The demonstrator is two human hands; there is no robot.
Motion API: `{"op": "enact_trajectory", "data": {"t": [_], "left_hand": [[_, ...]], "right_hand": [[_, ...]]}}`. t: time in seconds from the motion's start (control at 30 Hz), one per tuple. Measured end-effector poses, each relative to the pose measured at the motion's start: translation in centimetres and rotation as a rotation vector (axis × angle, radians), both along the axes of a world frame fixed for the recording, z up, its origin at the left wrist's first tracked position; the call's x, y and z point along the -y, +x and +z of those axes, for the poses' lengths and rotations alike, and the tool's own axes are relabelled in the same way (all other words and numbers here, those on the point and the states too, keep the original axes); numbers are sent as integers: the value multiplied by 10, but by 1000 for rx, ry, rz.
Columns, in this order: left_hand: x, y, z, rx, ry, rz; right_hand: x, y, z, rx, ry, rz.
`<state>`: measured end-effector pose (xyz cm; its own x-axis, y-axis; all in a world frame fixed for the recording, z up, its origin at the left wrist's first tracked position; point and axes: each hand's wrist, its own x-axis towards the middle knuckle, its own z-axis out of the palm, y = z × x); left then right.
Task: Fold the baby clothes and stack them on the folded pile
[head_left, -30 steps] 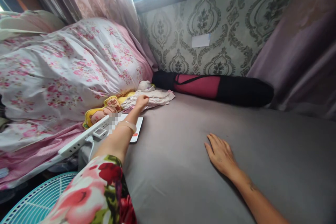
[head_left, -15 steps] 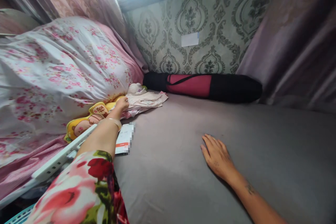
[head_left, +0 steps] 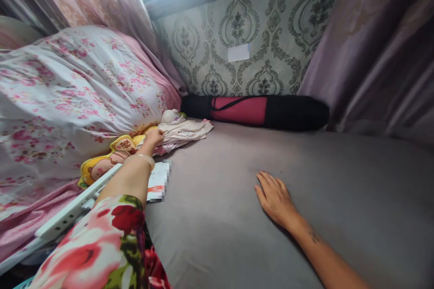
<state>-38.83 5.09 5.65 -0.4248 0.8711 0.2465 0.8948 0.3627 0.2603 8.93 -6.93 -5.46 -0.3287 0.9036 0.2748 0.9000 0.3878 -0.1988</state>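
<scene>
My left hand (head_left: 154,137) reaches out at the left, its fingers closed on the near edge of a pale crumpled cloth (head_left: 186,132). Beside the wrist lies a yellow cartoon cushion (head_left: 101,166). A white paper item with an orange stripe (head_left: 158,180) lies under the forearm's right side. On the grey sheet (head_left: 217,226), my right hand (head_left: 274,196) rests palm down with its fingers a little apart and nothing in it.
A long black and red bag (head_left: 240,110) lies along the patterned wall. Floral bedding (head_left: 77,90) is heaped at the left. A white slotted rail (head_left: 68,216) runs beside my left forearm. Curtains hang on both sides, and a small white plush thing (head_left: 169,116) sits behind the cloth.
The whole view has shifted slightly, so most things appear a little further left. My left hand stays at the cloth, and my right hand still rests on the sheet.
</scene>
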Motion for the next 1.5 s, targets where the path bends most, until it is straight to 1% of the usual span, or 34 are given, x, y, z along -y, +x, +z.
{"op": "enact_trajectory", "data": {"t": [0.1, 0.13, 0.2, 0.27, 0.33, 0.4, 0.47, 0.67, 0.8, 0.9, 1.03, 1.23, 1.33, 1.4, 1.5], "left_hand": [[-1, 8, 9, -18, 62, 135], [-2, 12, 14, -19, 87, 150], [-5, 18, 24, -11, 135, 132], [-9, 26, 35, 29, 207, 88], [-14, 35, 45, 84, 313, 35], [-19, 45, 53, 127, 417, -21], [-24, 57, 59, 149, 479, -95], [-32, 103, 74, 271, 563, -357], [-31, 140, 83, 466, 583, -485], [-28, 168, 87, 644, 599, -557], [-20, 206, 87, 848, 573, -623], [-4, 262, 81, 1079, 439, -800], [3, 288, 78, 1154, 403, -871], [8, 305, 78, 1193, 391, -909], [15, 327, 78, 1239, 380, -944]], "right_hand": [[0, 0, 1, -1, -4, -1], [1, 0, 1, 2, -6, 1], [1, 0, 1, 5, -3, 6], [1, 1, 1, 3, 8, 7], [2, 1, 1, 1, 18, 8], [2, 1, 0, 3, 22, 9], [2, 0, 0, 6, 24, 10], [3, -1, 4, 11, 11, 13], [3, -1, 5, 14, 1, 8], [3, 0, 4, 14, -4, 14], [3, 1, 3, 2, -6, 22], [6, 4, 8, -73, -20, 46], [6, 5, 10, -180, -25, 61], [5, 5, 14, -299, -19, 57], [4, 4, 25, -538, 6, -23]]}}
